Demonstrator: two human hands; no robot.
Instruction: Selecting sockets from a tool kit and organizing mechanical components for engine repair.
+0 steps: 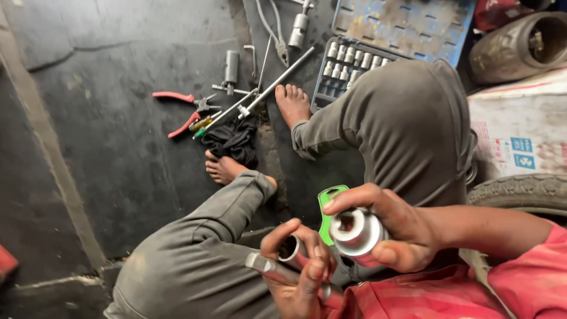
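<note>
My right hand (387, 227) grips a large silver socket (354, 232), its open end facing up toward me. My left hand (295, 266) is closed around a grey metal tool handle (266, 266) together with a smaller ring-shaped socket (289, 248). The two hands are close together above my lap. A green flat piece (326, 207) shows just behind the big socket. I sit on the dark floor with both bare feet (292, 103) stretched out in grey trousers.
An open blue socket case (401, 29) with several sockets lies at the far side. Red-handled pliers (177, 109), a long extension bar (274, 85), screwdrivers and a black rag (233, 142) lie on the floor. A tyre (520, 192) and a white sack (520, 130) sit at right.
</note>
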